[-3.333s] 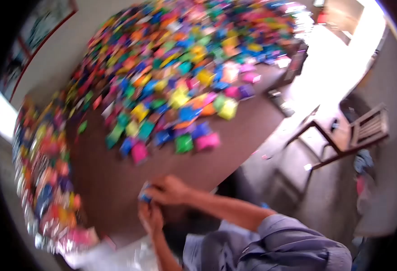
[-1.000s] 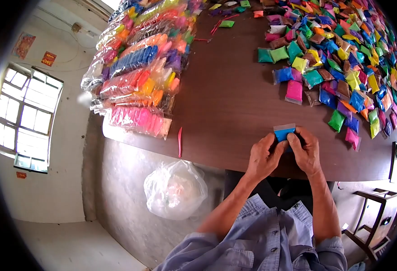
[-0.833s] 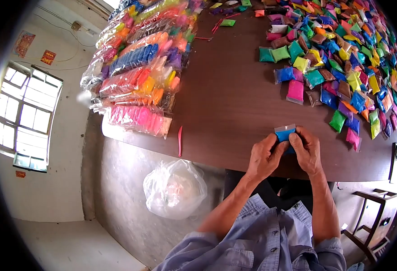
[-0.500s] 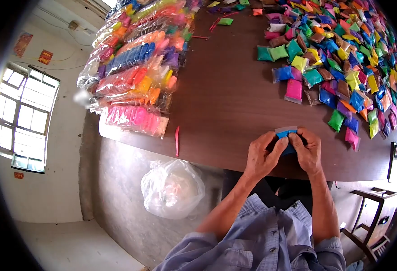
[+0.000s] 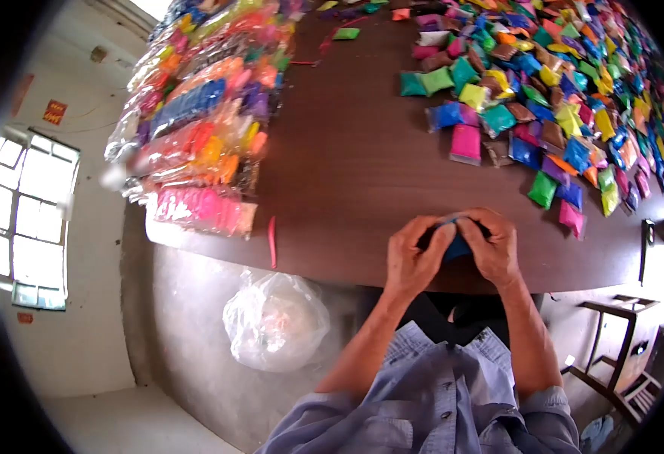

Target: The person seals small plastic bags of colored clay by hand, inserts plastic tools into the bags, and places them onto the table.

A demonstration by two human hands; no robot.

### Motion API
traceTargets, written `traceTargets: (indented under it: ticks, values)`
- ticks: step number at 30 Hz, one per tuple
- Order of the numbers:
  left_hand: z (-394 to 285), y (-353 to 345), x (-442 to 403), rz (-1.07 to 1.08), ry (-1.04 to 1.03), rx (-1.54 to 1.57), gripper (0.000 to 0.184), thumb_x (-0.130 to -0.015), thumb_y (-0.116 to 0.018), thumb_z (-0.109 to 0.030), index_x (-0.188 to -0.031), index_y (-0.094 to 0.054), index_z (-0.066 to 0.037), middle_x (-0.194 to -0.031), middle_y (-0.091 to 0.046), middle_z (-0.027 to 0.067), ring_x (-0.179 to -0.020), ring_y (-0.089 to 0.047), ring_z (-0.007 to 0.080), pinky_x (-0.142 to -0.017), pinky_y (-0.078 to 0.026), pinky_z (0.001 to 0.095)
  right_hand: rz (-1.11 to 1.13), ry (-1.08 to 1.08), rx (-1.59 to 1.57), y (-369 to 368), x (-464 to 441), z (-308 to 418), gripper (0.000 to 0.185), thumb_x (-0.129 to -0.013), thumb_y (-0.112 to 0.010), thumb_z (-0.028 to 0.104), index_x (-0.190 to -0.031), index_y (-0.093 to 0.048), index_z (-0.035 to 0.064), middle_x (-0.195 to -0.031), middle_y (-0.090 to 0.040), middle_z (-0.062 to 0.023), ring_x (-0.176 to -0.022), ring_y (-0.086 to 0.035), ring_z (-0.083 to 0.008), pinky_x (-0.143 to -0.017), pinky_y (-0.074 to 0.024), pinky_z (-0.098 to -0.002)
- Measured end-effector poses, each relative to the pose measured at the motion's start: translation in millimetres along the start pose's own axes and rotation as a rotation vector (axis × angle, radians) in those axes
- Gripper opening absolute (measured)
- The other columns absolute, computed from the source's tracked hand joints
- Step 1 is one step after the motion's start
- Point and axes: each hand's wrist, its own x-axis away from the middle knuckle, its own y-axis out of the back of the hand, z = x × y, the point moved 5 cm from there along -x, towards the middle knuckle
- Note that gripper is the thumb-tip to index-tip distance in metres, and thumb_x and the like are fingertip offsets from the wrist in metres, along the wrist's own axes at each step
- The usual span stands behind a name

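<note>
Over the front edge of the brown table, both hands pinch a small blue packet (image 5: 455, 249) between thumbs and bent fingers. My left hand (image 5: 415, 256) is closed on its left side. From the right, my right hand (image 5: 494, 248) grips it too, with the two thumbs close together at its top. Fingers cover most of the packet; a blue part shows below the thumbs. A loose heap of small colourful packets (image 5: 547, 155) lies beyond my right hand, its nearest pieces a pink packet (image 5: 571, 219) and a green packet (image 5: 542, 190).
Long clear bags of coloured packets (image 5: 196, 144) are stacked along the table's (image 5: 339, 159) left side. A pink strip (image 5: 273, 242) lies near the front edge. Below stands a translucent plastic bag (image 5: 275, 321) on the floor. At the right is a wooden chair (image 5: 612, 352).
The view has shifted, so the table contents sit further left. My fingers have closed over the packet's top, which showed a clear edge before; less of the blue is visible.
</note>
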Motion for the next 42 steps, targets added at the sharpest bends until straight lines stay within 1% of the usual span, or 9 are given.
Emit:
traceTargets:
  ticks: [9, 12, 15, 19, 21, 32, 39, 41, 42]
  values:
    - [9.1, 7.0, 1.2, -0.055, -0.062, -0.052, 0.008, -0.101, -0.07, -0.008, -0.104, -0.073, -0.001, -0.089, -0.07, -0.0027, -0.084, -0.06, 0.0037, -0.074, -0.048, 0.0211, 0.058, 0.045, -0.027, -5.6, -1.8, 2.4, 0.012, -0.093, -0.072, 0.008, -0.102, -0.072, -0.001, -0.086, -0.067, -0.0093, -0.078, -0.062, -0.0185, -0.072, -0.0494, -0.0324]
    - [-0.1, 3.7, -1.1, -0.022, -0.044, -0.057, 0.021, -0.102, -0.073, -0.022, -0.105, -0.072, -0.001, -0.082, -0.065, -0.0024, -0.075, -0.053, 0.0043, -0.064, -0.045, 0.0229, 0.061, -0.013, -0.046, -1.0, -0.7, -1.4, 0.012, -0.094, -0.071, 0.006, -0.104, -0.071, -0.0015, -0.089, -0.067, -0.0085, -0.081, -0.061, -0.0154, -0.073, -0.049, -0.0303]
    - [-14.3, -1.7, 0.3, 0.025, 0.09, -0.008, 0.015, -0.098, -0.074, -0.016, -0.101, -0.071, -0.001, -0.084, -0.065, -0.0046, -0.075, -0.053, 0.0033, -0.064, -0.043, 0.0223, 0.026, -0.07, -0.101, 3.6, -1.0, -1.6, 0.011, -0.096, -0.07, 0.005, -0.104, -0.071, -0.002, -0.088, -0.066, -0.0078, -0.082, -0.06, -0.0135, -0.073, -0.0484, -0.0293]
    - [-1.9, -4.9, 0.5, 0.086, 0.034, -0.139, 0.016, -0.097, -0.074, -0.016, -0.098, -0.069, -0.001, -0.08, -0.063, -0.0045, -0.072, -0.052, 0.0037, -0.061, -0.042, 0.0228, -0.008, -0.059, -0.153, 4.2, -2.2, -5.8, 0.015, -0.098, -0.071, 0.009, -0.108, -0.07, -0.002, -0.091, -0.065, -0.007, -0.084, -0.059, -0.0136, -0.074, -0.0484, -0.0294]
    - [-4.2, -0.6, -0.9, 0.046, -0.029, -0.152, 0.019, -0.096, -0.076, -0.017, -0.097, -0.069, 0.0, -0.078, -0.065, 0.0069, -0.07, -0.056, 0.0089, -0.061, -0.047, 0.0271, 0.011, -0.073, -0.148, 1.8, -0.4, -16.1, 0.016, -0.098, -0.071, 0.01, -0.109, -0.07, -0.0019, -0.092, -0.066, -0.0069, -0.085, -0.059, -0.014, -0.075, -0.0485, -0.0294]
    - [-12.5, -3.6, -1.8, 0.055, 0.052, -0.183, 0.022, -0.092, -0.078, -0.016, -0.089, -0.064, 0.0, -0.073, -0.059, 0.0016, -0.069, -0.048, 0.0071, -0.061, -0.045, 0.0272, -0.035, -0.144, -0.165, 0.3, 1.5, -20.8, 0.022, -0.094, -0.074, 0.009, -0.111, -0.071, -0.0042, -0.1, -0.07, -0.0081, -0.091, -0.065, -0.0142, -0.081, -0.053, -0.0314]
    - [-8.3, -3.0, -2.7, 0.015, -0.08, -0.308, 0.012, -0.093, -0.073, -0.006, -0.095, -0.063, 0.001, -0.074, -0.059, 0.0055, -0.069, -0.052, 0.0113, -0.063, -0.047, 0.0304, -0.032, -0.054, -0.09, 0.8, -0.3, -6.8, 0.026, -0.094, -0.075, 0.013, -0.115, -0.069, -0.0018, -0.1, -0.07, -0.0155, -0.09, -0.069, -0.0241, -0.078, -0.0543, -0.0358]
    - [-11.4, -3.8, -1.6, -0.037, -0.126, -0.275, 0.013, -0.093, -0.073, -0.005, -0.095, -0.061, 0.0, -0.073, -0.059, 0.0061, -0.068, -0.052, 0.0122, -0.063, -0.046, 0.0303, -0.046, 0.021, -0.105, -0.6, 0.9, -0.1, 0.026, -0.094, -0.077, 0.014, -0.113, -0.068, -0.0013, -0.092, -0.064, -0.0063, -0.087, -0.059, -0.0123, -0.075, -0.051, -0.0316]
    - [-8.9, -1.0, -0.9, -0.021, -0.117, -0.319, 0.013, -0.093, -0.074, -0.004, -0.095, -0.061, 0.0, -0.074, -0.06, 0.0063, -0.068, -0.052, 0.012, -0.063, -0.046, 0.0298, -0.004, -0.016, -0.058, 0.7, -0.1, -1.1, 0.027, -0.095, -0.077, 0.014, -0.115, -0.067, -0.0014, -0.094, -0.065, -0.0063, -0.088, -0.06, -0.0123, -0.076, -0.0511, -0.0318]
